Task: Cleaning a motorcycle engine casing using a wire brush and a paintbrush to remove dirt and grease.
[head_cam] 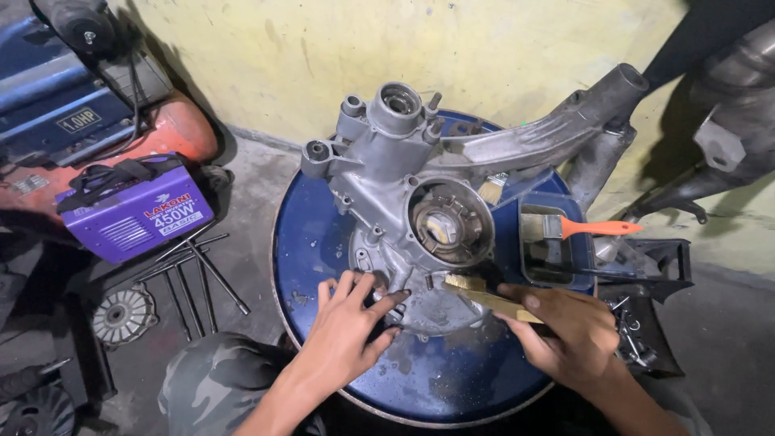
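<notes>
A grey metal engine casing point(408, 173) lies on the round blue top of a drum point(323, 234). My left hand point(347, 331) rests with fingers spread on the casing's near edge, holding nothing. My right hand point(565, 327) grips a wooden-handled brush point(484, 295), its bristles against the casing just below the round opening point(448, 224). A long arm of the casing point(557, 125) reaches to the upper right.
A dark tray point(549, 262) on the drum's right side holds a brush with an orange handle point(593, 228). A purple box-shaped machine point(133, 211) and several T-handle wrenches point(194, 278) lie on the floor at left. Metal parts sit at right, a yellow wall behind.
</notes>
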